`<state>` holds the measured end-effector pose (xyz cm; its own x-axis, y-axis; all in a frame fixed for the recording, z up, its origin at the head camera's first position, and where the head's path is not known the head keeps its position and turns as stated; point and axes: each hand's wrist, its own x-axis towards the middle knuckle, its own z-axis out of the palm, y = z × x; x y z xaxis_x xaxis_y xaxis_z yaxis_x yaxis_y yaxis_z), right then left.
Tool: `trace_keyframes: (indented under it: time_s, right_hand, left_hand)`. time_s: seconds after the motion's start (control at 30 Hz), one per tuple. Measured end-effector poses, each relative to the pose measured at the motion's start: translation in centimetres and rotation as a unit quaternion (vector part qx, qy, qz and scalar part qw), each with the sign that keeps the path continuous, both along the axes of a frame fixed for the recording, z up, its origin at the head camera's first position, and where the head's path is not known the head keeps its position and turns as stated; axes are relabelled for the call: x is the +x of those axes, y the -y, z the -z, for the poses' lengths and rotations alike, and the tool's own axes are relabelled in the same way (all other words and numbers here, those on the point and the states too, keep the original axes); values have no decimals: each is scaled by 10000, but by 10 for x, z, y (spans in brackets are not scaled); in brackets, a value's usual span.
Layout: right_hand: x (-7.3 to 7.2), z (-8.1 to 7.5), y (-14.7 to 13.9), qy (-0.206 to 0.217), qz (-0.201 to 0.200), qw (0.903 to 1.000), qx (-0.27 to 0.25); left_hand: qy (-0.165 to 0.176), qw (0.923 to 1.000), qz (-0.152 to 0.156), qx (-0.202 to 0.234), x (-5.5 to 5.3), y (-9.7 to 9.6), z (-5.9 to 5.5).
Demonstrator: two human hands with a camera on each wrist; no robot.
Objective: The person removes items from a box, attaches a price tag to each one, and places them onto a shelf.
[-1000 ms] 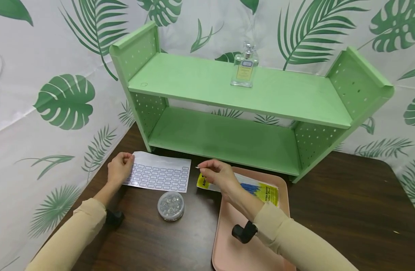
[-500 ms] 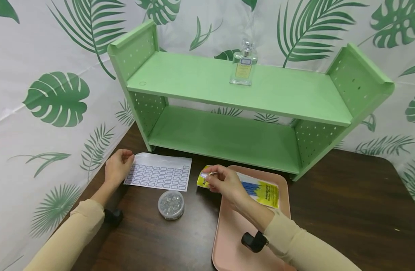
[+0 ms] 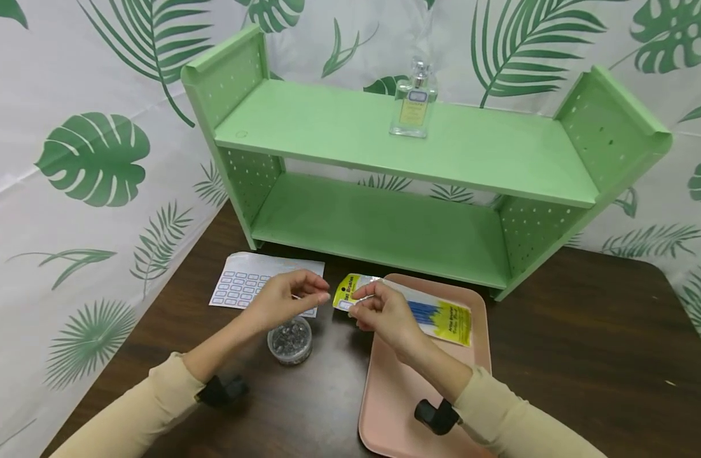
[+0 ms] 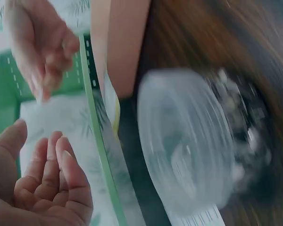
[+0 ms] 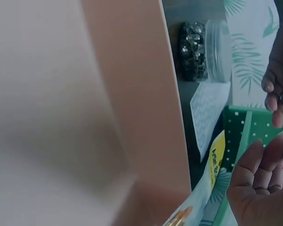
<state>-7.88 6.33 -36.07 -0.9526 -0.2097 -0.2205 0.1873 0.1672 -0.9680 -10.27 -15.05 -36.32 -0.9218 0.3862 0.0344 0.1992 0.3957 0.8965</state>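
Observation:
Between thumb and fingertips, my right hand pinches a small blue-bordered label sticker, in front of the yellow end of a brush packet. My left hand is in the air over the label sheet, its fingers loosely bent and pointing at the right hand. A gap separates its thumb from its fingers, and I see nothing held there in the left wrist view. Part of the sheet is hidden behind this hand. Below it stands a round clear jar of shiny pieces.
A green two-tier shelf stands at the back, with a glass perfume bottle bearing a similar label on its top tier. The brush packet lies across the far end of a pink tray on the dark wooden table.
My left hand has let go of the sheet's left edge and moved right, towards the right hand. The right hand has moved slightly right and down, with the sticker turned face-on.

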Motion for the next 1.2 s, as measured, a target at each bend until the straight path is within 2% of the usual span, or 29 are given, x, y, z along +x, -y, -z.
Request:
trace_keyframes:
  time_s: [0.13, 0.4, 0.57, 0.7, 0.8, 1.0, 1.1, 1.2]
  right_hand:
    - [6, 2, 3, -61, -35, 9999, 84]
    - [19, 1, 7, -151, -172, 9997, 132]
    - [26, 0, 14, -647, -422, 9950, 635]
    - [31, 3, 28, -1360, -640, 9769, 1516]
    - [34, 6, 39, -1773, -674, 9604, 2043]
    - [39, 13, 58, -2077, -905, 9398, 2558]
    - [40, 17, 65, -2233, -999, 9270, 2843]
    - [40, 20, 71, -2484, -1088, 9112, 3101]
  left_hand:
    - [91, 9995, 254, -165, 10, -10, -3]
    - [141, 9991, 328, -243, 21, -13, -2]
    - [184, 9984, 437, -324, 28, -4, -2]
    - [178, 9978, 334, -536, 37, 12, 0]
    - [-40, 9966, 153, -809, 44, 23, 2]
    - [-626, 9883, -125, -1388, 53, 40, 8]
    - [-679, 9868, -125, -1465, 56, 47, 12]
    - [-557, 9874, -143, -1474, 59, 52, 16]
